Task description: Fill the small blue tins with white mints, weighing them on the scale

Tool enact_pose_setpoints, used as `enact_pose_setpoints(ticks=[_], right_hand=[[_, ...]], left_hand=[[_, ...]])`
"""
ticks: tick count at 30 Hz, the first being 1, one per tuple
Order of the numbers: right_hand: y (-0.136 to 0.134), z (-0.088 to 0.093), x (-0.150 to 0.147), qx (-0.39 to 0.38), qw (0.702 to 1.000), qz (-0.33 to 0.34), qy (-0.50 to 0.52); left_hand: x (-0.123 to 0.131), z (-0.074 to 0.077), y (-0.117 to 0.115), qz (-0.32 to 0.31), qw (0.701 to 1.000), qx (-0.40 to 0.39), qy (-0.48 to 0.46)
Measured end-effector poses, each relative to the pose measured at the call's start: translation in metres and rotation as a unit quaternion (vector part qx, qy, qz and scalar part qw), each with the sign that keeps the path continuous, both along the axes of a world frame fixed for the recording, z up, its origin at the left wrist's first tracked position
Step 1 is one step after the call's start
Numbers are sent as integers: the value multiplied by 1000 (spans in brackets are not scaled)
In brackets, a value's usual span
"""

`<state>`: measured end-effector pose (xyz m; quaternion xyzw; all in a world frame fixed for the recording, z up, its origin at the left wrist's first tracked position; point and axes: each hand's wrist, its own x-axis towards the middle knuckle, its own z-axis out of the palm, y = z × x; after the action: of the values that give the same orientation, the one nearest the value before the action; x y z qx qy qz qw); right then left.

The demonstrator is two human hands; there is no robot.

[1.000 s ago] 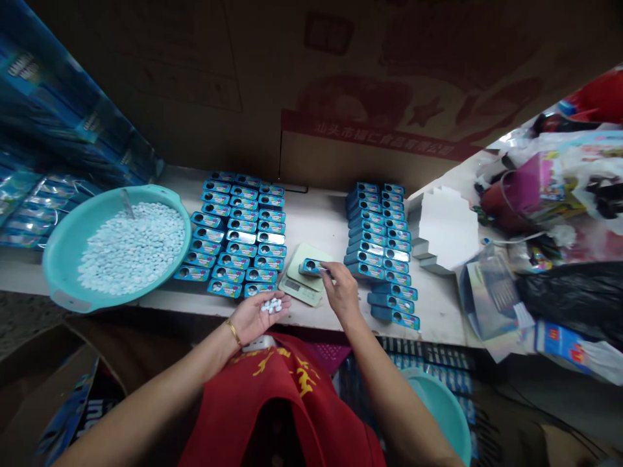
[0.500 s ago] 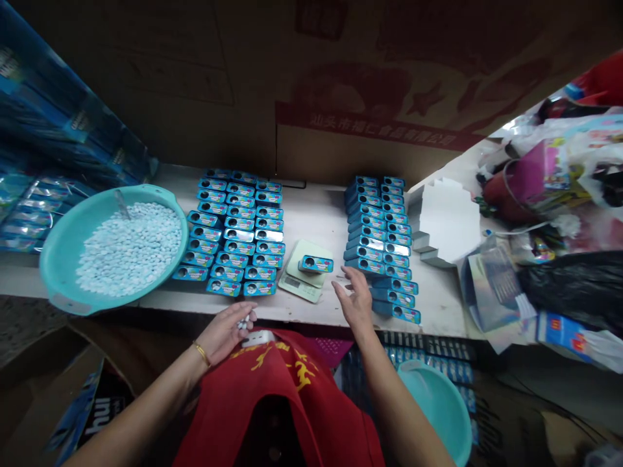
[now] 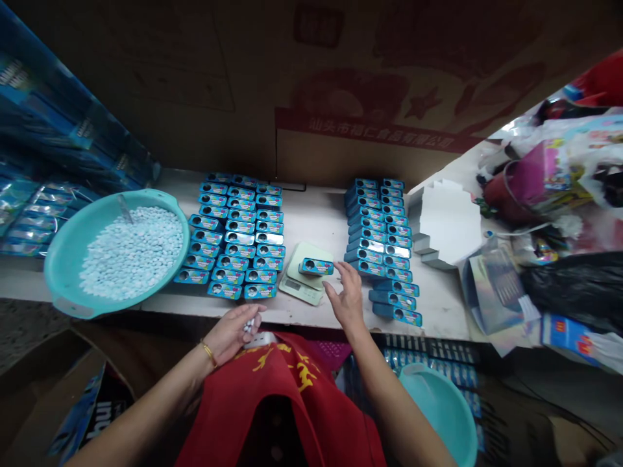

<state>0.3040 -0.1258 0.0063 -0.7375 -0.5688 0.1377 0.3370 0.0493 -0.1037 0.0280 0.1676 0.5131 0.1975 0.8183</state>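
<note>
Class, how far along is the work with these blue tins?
Done: ranks of blue tins lie on the bench. In hand: one tin sits on a scale by the right hand; the left hand holds white tablets. Remaining: a teal basin heaped with tablets.

On my feed the tin (image 3: 316,266) reads glossy printed metal, the scale (image 3: 296,285) matt plastic, the mints (image 3: 131,253) smooth and chalky, the basin (image 3: 63,259) smooth teal plastic, the carton (image 3: 370,162) behind matt cardboard.

Brown cardboard (image 3: 146,84) with red Chinese print stands behind the white bench (image 3: 311,220).
</note>
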Motion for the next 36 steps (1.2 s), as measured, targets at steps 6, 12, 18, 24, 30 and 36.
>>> enact_pose_setpoints(ticks=[6,12,18,24,30,36], right_hand=[[22,8,9,-10,999,45,-17],[12,36,-34,-24,984,170,46],[15,34,-38,-10,989,113,89],[25,15,5,-12,998,62,12],[36,-2,16,-85,986,134,-54],[99,1,21,-48,982,148,-108]], left_hand=[[-6,2,5,3,1000,8,17],[24,8,16,-78,995,55,40],[84,2,53,-171,944,252,129],[112,-12,82,-202,890,369,177],[91,-10,82,-98,951,256,144],[14,19,63,54,976,119,172]])
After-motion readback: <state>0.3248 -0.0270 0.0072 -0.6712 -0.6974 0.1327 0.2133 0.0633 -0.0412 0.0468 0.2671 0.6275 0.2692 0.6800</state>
